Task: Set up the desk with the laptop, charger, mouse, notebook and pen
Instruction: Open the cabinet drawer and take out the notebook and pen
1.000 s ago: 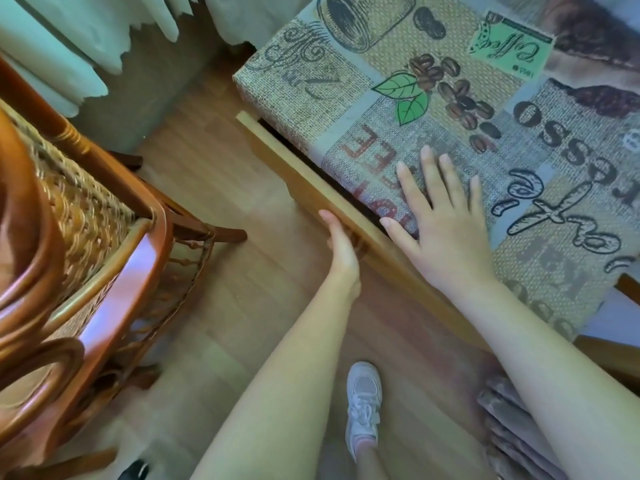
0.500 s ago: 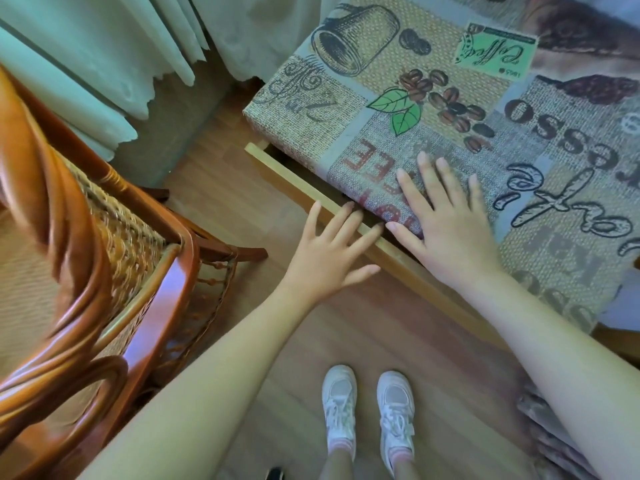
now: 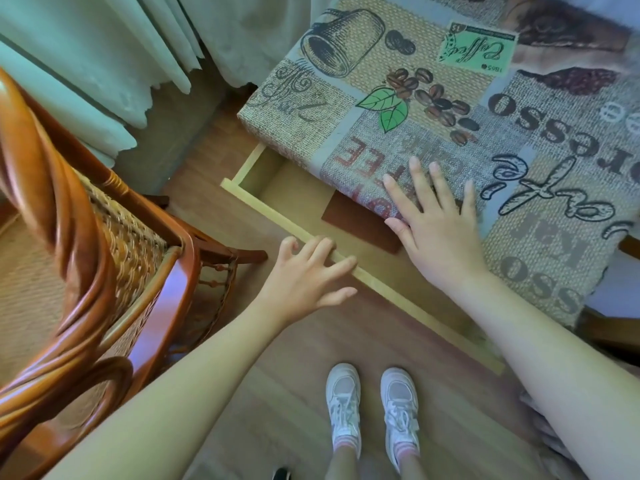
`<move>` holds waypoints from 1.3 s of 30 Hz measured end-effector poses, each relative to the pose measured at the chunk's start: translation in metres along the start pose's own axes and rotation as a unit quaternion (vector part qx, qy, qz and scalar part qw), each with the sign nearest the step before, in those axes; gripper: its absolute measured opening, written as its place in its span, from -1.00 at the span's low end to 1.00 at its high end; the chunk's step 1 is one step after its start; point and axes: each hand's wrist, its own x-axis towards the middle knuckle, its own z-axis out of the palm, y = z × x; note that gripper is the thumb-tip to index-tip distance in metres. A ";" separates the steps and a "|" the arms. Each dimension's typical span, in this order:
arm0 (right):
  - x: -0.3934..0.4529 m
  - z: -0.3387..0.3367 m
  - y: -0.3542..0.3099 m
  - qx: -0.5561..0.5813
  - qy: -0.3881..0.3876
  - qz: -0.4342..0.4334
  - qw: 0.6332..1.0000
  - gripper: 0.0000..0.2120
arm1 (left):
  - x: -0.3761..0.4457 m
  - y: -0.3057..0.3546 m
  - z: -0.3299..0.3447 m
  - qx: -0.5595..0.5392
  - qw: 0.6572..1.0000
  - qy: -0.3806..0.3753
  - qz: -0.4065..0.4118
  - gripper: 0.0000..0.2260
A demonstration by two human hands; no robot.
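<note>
1. White sneakers [image 3: 372, 414] stand on the wood floor [image 3: 277, 410].
2. The left hand [image 3: 304, 275] curls its fingers over the drawer's [image 3: 273, 188] front rail.
3. A brown notebook [image 3: 356, 221] lies in the open drawer, partly under the desk [image 3: 519, 133].
4. The right hand [image 3: 436, 230] rests flat, fingers straight, on the desk's coffee-print cloth.
5. A wicker chair [image 3: 104, 237] stands left.
</note>
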 end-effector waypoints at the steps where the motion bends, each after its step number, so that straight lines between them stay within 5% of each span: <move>1: 0.000 0.000 0.000 0.003 0.001 0.000 1.000 -0.46 | -0.003 -0.002 0.000 -0.002 1.000 -0.005 0.008 -0.58; 28: -0.020 0.003 -0.010 0.027 0.011 0.023 0.999 -0.38 | -0.040 0.011 0.019 -0.078 0.974 -0.212 -0.036 -0.49; 32: -0.045 0.011 -0.020 0.125 0.091 0.025 0.988 -0.43 | -0.026 0.010 0.014 -0.079 0.962 -0.248 -0.079 -0.53; 35: -0.075 0.025 -0.034 0.196 0.183 0.034 0.963 -0.59 | -0.008 0.003 0.016 -0.162 0.942 -0.235 -0.174 -0.40; 39: -0.090 0.053 -0.054 0.248 0.106 0.093 0.959 -0.48 | 0.012 -0.004 0.023 -0.231 0.912 -0.218 -0.258 -0.07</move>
